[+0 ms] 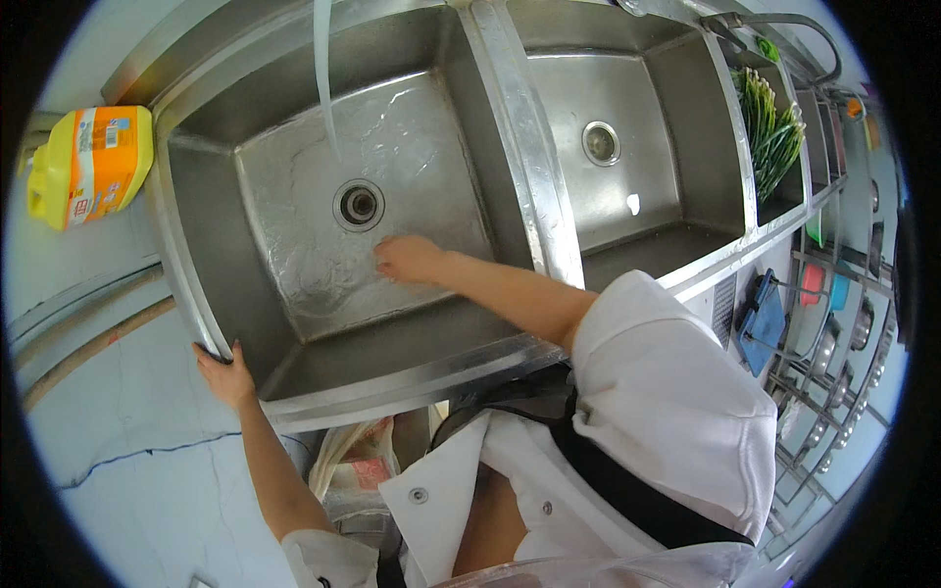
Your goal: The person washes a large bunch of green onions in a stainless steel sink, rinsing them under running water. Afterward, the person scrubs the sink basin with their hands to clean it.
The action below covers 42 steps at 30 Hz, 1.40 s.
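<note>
My right hand (pixel 409 259) reaches down into the large left basin of a stainless steel sink (pixel 294 220), just below the drain (pixel 359 206). Its fingers are bent near the wet basin floor, and whether anything lies under them is hidden. A stream of water (pixel 323 73) falls into this basin from the top, left of the hand, and spreads over the bottom. My left hand (pixel 227 375) grips the sink's left rim (pixel 180 275) near its front corner, thumb on the inner side and fingers outside.
A yellow plastic jug (pixel 110 167) with an orange label stands left of the sink. A second basin (pixel 617 95) with a drain lies to the right; beyond it, green scallions (pixel 768 140) fill a narrower basin. A metal rack (pixel 831 375) with bowls stands far right.
</note>
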Tool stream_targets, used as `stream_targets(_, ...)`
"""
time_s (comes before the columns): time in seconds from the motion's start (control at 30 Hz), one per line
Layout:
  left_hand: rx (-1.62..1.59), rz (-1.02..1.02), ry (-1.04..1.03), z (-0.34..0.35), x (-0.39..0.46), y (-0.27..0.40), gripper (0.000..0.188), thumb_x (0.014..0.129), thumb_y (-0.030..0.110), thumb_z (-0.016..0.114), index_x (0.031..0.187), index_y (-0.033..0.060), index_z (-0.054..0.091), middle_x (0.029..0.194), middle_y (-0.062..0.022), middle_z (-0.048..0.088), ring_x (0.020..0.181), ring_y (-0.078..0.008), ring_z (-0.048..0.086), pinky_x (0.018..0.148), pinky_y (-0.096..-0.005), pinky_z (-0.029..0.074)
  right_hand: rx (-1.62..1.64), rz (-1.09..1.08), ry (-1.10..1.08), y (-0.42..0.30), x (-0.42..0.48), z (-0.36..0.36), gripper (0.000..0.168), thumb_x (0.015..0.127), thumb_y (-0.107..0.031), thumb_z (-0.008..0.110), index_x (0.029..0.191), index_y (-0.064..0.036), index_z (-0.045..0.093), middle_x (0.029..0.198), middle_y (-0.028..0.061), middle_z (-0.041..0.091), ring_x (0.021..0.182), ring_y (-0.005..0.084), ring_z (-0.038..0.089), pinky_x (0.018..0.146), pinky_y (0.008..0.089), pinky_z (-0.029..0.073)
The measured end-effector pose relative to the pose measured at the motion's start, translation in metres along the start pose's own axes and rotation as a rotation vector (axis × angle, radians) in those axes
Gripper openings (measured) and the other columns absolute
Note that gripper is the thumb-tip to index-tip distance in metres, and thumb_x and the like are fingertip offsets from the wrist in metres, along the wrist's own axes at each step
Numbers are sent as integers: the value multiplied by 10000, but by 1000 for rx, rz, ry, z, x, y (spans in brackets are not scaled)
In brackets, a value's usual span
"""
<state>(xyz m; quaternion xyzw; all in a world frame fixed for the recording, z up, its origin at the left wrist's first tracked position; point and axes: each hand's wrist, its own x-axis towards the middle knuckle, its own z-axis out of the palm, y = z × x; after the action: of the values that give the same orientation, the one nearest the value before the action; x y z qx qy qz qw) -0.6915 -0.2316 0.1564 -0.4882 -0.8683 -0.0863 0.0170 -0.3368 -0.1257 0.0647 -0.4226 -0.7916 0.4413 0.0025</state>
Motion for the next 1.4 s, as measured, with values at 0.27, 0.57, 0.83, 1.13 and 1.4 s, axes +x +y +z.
stream_targets(0.27,244,-45,-79,0,4,-7,867,685,392,635,1318,28,168,1186,-198,393,1067,-367,417,876,-436,360,332,-20,348,30,-139,-111,161,800,-108,543,924,-12,582,869,146,589,756,272,588,663,323,469)
stream_targets(0.57,547,-347,-400,-11,14,40,913,672,394,657,1312,34,115,1246,-195,329,1130,-314,390,875,-455,378,403,165,449,71,-213,-136,126,805,-73,540,907,-8,576,827,124,587,696,220,583,624,288,467)
stream_targets(0.83,148,-96,-258,-8,-22,3,765,671,259,672,1249,-28,262,1291,-247,264,1175,-389,314,976,-410,297,113,180,653,144,-219,-183,160,774,-84,569,914,-6,579,856,154,585,678,256,588,623,318,471)
stream_targets(1.13,149,-385,26,3,-193,108,716,754,360,599,1249,-58,294,1317,-231,255,1189,-382,295,966,-420,296,-292,622,949,277,-167,-370,453,750,-176,594,1168,-92,438,1108,189,477,989,371,489,829,418,419)
stream_targets(1.4,-429,-922,149,23,-207,152,902,674,408,681,1263,-104,229,1258,-281,310,1152,-400,332,949,-428,314,-572,694,754,361,-94,-463,365,847,-232,426,1182,-87,419,1091,187,521,998,319,515,825,423,428)
